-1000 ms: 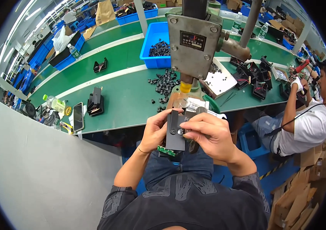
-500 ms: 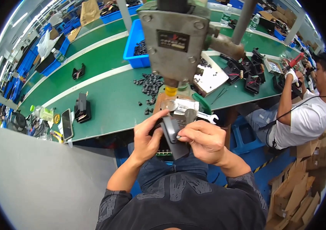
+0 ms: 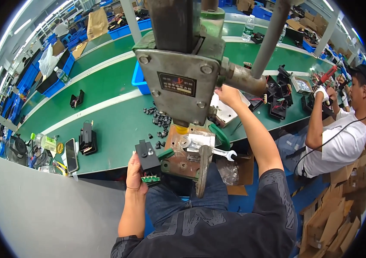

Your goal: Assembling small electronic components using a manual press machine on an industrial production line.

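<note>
My left hand [image 3: 136, 173] grips a black plastic housing [image 3: 147, 155] with a small green circuit board [image 3: 150, 178] at its lower end, holding it at the left edge of the press's metal base plate [image 3: 182, 162]. My right hand [image 3: 228, 95] is stretched far forward beside the grey hand press [image 3: 178, 81], just below the hub of its lever [image 3: 269, 41] and over a white tray [image 3: 227, 115]. Its fingers are partly hidden behind the press, so what they touch is unclear.
A wrench [image 3: 225, 153] and a plastic bag [image 3: 191, 142] lie on the base plate. Loose black parts [image 3: 160, 119], a blue bin [image 3: 139, 79], a phone [image 3: 71, 155] and black housings [image 3: 87, 138] sit on the green bench [image 3: 114, 124]. A co-worker [image 3: 342, 129] sits at right beside cardboard boxes [image 3: 337, 206].
My right hand let go of the black housing and reached forward past the press. My left hand moved the housing down to the left of the base plate. My head moved closer.
</note>
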The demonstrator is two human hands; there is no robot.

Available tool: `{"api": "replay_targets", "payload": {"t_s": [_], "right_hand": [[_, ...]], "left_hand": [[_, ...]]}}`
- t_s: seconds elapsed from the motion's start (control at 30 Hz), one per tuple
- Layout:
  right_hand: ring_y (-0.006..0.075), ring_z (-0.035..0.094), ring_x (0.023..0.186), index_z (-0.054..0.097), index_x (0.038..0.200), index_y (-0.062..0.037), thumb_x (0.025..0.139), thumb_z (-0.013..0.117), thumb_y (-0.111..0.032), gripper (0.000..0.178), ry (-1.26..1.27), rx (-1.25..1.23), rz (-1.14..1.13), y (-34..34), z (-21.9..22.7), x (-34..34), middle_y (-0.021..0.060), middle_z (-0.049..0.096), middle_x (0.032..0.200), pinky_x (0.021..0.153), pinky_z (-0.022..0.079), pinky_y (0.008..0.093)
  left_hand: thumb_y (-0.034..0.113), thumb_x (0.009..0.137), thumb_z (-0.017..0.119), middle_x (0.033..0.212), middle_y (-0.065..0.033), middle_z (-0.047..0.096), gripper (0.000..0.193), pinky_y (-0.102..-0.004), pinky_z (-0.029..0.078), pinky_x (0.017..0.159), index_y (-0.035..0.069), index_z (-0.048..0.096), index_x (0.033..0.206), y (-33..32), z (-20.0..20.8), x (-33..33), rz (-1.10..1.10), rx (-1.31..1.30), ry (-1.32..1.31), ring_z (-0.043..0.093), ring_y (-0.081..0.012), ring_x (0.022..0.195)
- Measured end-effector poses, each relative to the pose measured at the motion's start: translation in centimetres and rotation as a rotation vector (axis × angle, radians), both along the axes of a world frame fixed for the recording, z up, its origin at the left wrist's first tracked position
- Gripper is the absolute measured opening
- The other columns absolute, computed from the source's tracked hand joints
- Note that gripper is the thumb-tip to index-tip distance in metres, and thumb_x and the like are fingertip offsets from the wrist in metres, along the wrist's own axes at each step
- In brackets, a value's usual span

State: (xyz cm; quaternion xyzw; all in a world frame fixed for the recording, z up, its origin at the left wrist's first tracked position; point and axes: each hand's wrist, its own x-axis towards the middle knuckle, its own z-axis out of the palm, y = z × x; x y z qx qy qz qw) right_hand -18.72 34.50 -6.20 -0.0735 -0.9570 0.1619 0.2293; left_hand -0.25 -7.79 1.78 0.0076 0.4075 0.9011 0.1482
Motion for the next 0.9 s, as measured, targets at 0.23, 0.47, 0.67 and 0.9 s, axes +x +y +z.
{"api": "replay_targets", "payload": {"t_s": [0.23,0.47,0.67,0.9], "right_hand": [[0.0427,0.065,0.084,0.069,0.095,0.001,0.079,0.065,-0.024,0.029,0.079,0.108,0.199,-0.8,-4.5,-3.7,0.0209,0.07,0.094,0.073,0.051,0.0472],[0.0379,0.066,0.082,0.068,0.097,0.0024,0.076,0.07,-0.02,0.031,-0.156,-0.276,0.188,-1.3,0.0,1.2,0.0193,0.071,0.092,0.073,0.051,0.0429],[0.0268,0.068,0.08,0.068,0.105,0.0023,0.078,0.073,-0.01,0.03,-0.145,-0.625,0.157,-1.7,5.4,8.5,0.015,0.07,0.091,0.074,0.053,0.0353],[0.0186,0.065,0.075,0.065,0.108,0.005,0.093,0.062,-0.002,0.017,-0.015,-1.57,0.364,-10.8,14.5,19.5,0.0139,0.067,0.092,0.064,0.053,0.0229]], "left_hand": [[0.035,0.101,0.053,0.107,-0.012,0.065,0.04,-0.0292,0.055,0.074,0.003,0.054,0.125,-0.6,0.3,1.5,0.21,-0.067,-0.032,0.065,-0.0188,0.087],[0.031,0.099,0.059,0.107,-0.0112,0.066,0.036,-0.0283,0.055,0.076,0.005,0.056,0.122,-0.9,-0.4,2.3,0.098,0.113,0.03,0.066,-0.0176,0.086],[0.026,0.096,0.063,0.105,-0.0103,0.067,0.033,-0.0277,0.055,0.078,0.004,0.057,0.119,-0.9,-0.7,2.8,0.064,0.179,0.064,0.066,-0.0166,0.086],[0.018,0.095,0.066,0.101,-0.0082,0.067,0.027,-0.0243,0.054,0.077,0.003,0.058,0.115,0.7,1.6,3.2,0.108,0.176,0.071,0.064,-0.0132,0.082]]}}
